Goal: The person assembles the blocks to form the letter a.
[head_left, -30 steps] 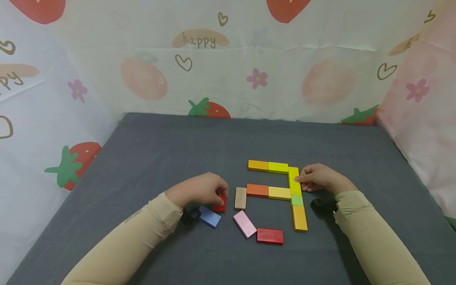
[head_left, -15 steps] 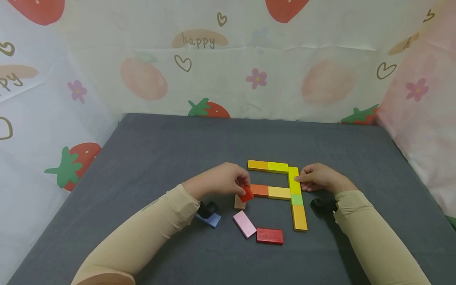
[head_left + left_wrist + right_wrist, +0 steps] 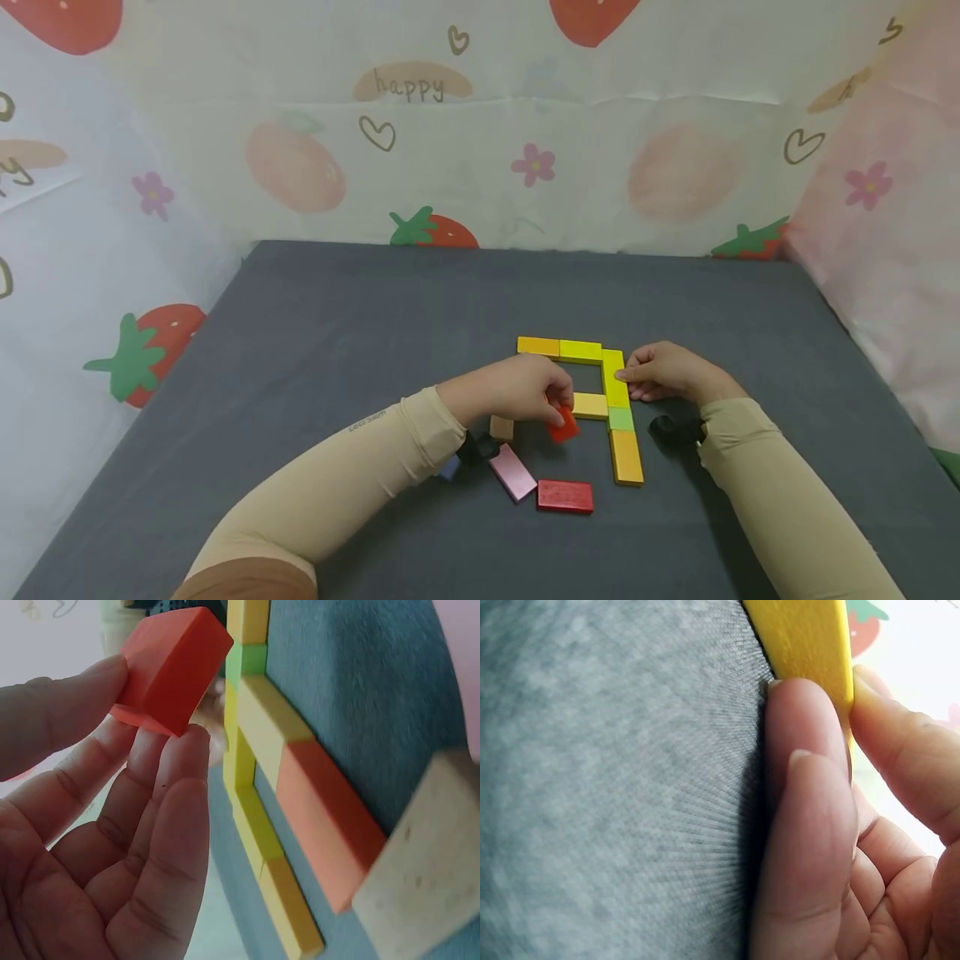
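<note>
My left hand (image 3: 517,387) pinches a small red block (image 3: 564,425) between thumb and fingers, tilted above the cloth. In the left wrist view the red block (image 3: 176,667) is clear of the row beneath it. Under that hand, an orange block (image 3: 330,817) adjoins a pale yellow block (image 3: 590,406). At the row's right side my right hand (image 3: 678,372) holds a long yellow block (image 3: 613,379), its thumb on the top and fingertips against the outer side. A green block (image 3: 620,418) and an amber block (image 3: 627,457) continue that column toward me.
At the back, an orange-yellow block (image 3: 538,346) and a bright yellow block (image 3: 580,351) form another row. Nearer me lie a pink block (image 3: 513,472), a dark red block (image 3: 565,496), a plain wooden block (image 3: 502,428) and a partly hidden blue block (image 3: 448,468).
My left hand has lifted the red block from beside the blue block and carried it right, over the wooden block, to near the pale yellow block. The right hand has stayed in place.
</note>
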Motion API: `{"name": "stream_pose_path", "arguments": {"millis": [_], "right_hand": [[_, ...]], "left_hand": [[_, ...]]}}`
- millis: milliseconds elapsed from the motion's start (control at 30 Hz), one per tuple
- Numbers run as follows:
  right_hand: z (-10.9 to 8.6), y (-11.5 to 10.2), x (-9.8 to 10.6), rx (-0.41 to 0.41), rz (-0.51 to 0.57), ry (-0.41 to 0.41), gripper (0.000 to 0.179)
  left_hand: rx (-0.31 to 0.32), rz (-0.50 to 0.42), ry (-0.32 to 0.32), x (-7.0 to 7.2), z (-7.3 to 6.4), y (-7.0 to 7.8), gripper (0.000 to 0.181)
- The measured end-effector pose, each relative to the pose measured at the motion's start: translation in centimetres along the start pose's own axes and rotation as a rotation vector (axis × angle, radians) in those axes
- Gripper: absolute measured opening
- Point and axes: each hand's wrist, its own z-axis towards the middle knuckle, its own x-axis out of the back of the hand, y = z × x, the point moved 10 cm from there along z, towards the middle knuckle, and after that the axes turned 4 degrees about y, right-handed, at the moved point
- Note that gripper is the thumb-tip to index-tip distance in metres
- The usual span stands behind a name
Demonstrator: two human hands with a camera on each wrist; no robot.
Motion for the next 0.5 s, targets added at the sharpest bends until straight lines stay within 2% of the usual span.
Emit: {"name": "stream_pose_path", "arguments": {"millis": [267,500], "right_hand": [[-0.1,-0.3,0.0,0.021,0.0,-0.007,0.022],[0.0,-0.2,-0.1,0.017,0.006,-0.017,0.022]], "left_hand": [[-0.017,-0.024,-0.085,-2.1,1.4,1.3,0.013],[-0.028,-0.033,-0.148,-4.1,2.2,2.7,0.014]]}}
